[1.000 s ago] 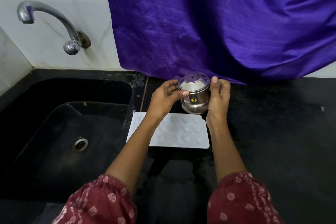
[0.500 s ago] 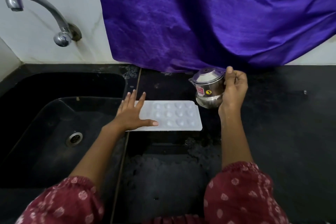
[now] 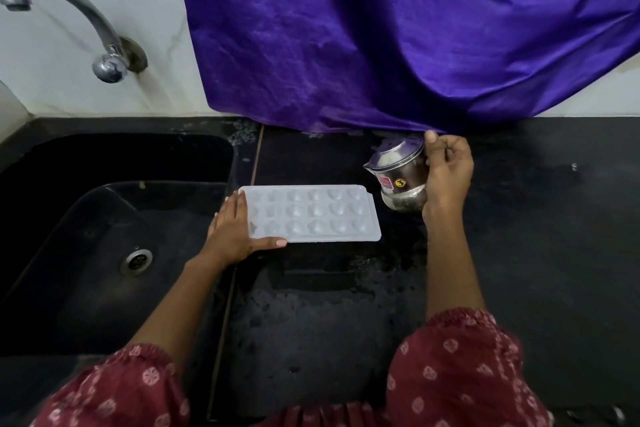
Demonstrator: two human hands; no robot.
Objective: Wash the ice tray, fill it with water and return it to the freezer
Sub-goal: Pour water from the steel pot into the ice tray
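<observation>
Change, left hand (image 3: 235, 229): a second ago it was held on the steel pot (image 3: 398, 177) together with the right hand (image 3: 448, 173); now it is laid flat on the left end of the ice tray (image 3: 311, 213); the fingers are straight and drawn together, where half a second ago they were spread; nothing is grasped; the thumb is stretched along the tray's near edge
Change, ice tray: it is found in much the same place, flat on the black counter (image 3: 536, 236), just right of the sink (image 3: 86, 288)
Change, steel pot: a second ago it was held over the tray's far edge; now it is seen just beside the tray's far right corner, tilted, spout towards the tray; whether it rests on the counter cannot be told
Change, right hand: the pot is now grasped by this hand alone, fingers curled round its right side, thumb at the rim
Taps (image 3: 69, 7): one, on the white wall
Sinks: one, black, with one drain (image 3: 136, 261)
Hands: two
Ice trays: one, white; three rows of wells are counted
Pots: one, with a red label and a yellow sticker marked 3
Cloths: one purple cloth (image 3: 381, 28), hung behind the pot
</observation>
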